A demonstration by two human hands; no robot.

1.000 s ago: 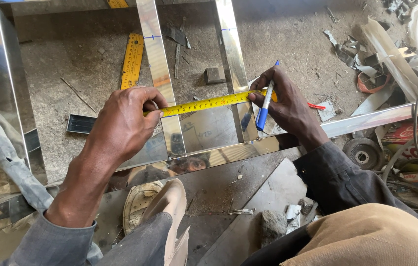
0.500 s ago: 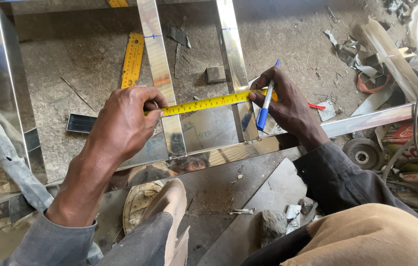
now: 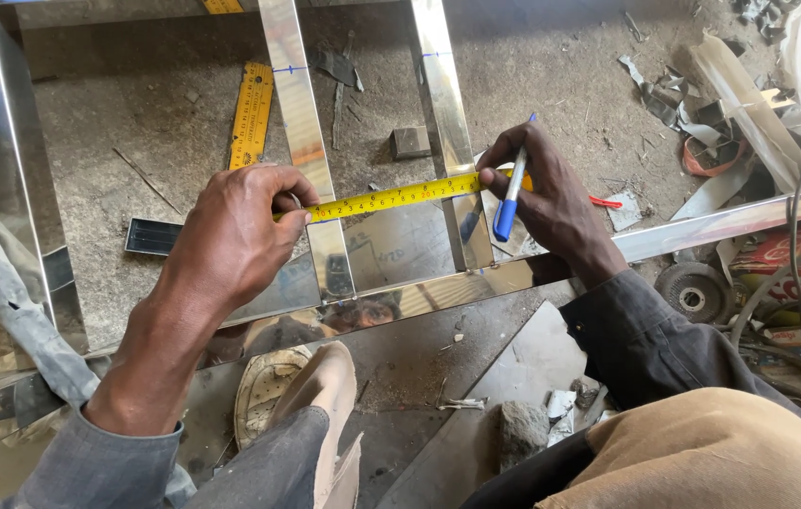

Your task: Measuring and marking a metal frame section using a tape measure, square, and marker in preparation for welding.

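Observation:
A yellow tape measure [image 3: 391,197] is stretched across two shiny steel bars of a frame, the left bar [image 3: 301,123] and the right bar [image 3: 443,104]. My left hand [image 3: 235,236] pins the tape's end against the left bar. My right hand [image 3: 551,203] presses the other end of the tape onto the right bar and also holds a blue-capped pen [image 3: 511,193], cap end down. Small blue marks show higher up on both bars.
A yellow folding ruler [image 3: 251,118] lies on the concrete floor to the left of the bars. A small metal block [image 3: 410,141] sits between the bars. Metal scraps, a grinding disc [image 3: 693,294] and cables crowd the right side. My shoe [image 3: 273,391] rests below the frame's cross bar.

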